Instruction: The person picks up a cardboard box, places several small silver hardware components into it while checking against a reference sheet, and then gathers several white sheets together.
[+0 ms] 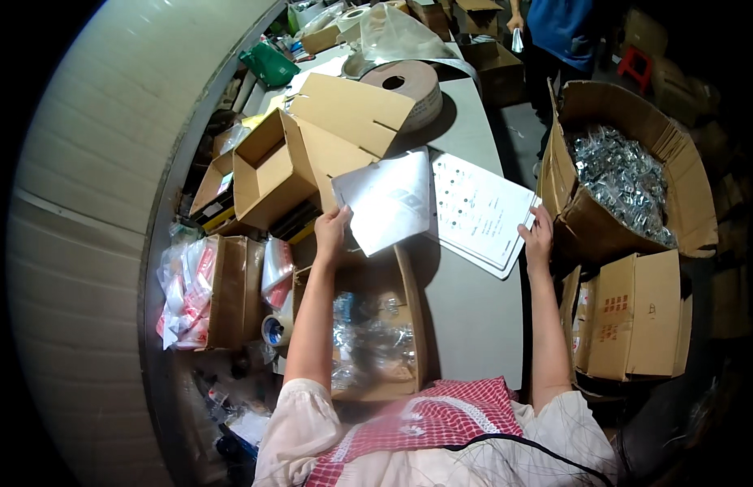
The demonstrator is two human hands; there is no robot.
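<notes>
An open booklet of white printed sheets lies between my hands, over the grey table (474, 333). My left hand (333, 234) pinches the outer lower edge of its left page (382, 199), which is lifted, slightly curled and bright with glare. On the right-hand stack of pages (478, 211), small drawings and lines of print show. My right hand (538, 235) grips that stack at its right edge, fingers on top. Just below the left page stands an open cardboard box (419, 341) with clear plastic bags of small parts (372, 349) inside.
Flat-folded cardboard (352, 109), an open empty carton (271, 158) and a large tape roll (405, 85) lie beyond. At left are a box of plastic bags (186, 296) and a tape roll (276, 329). Right: a big carton of metal parts (620, 183), a carton (628, 316), a person (561, 32).
</notes>
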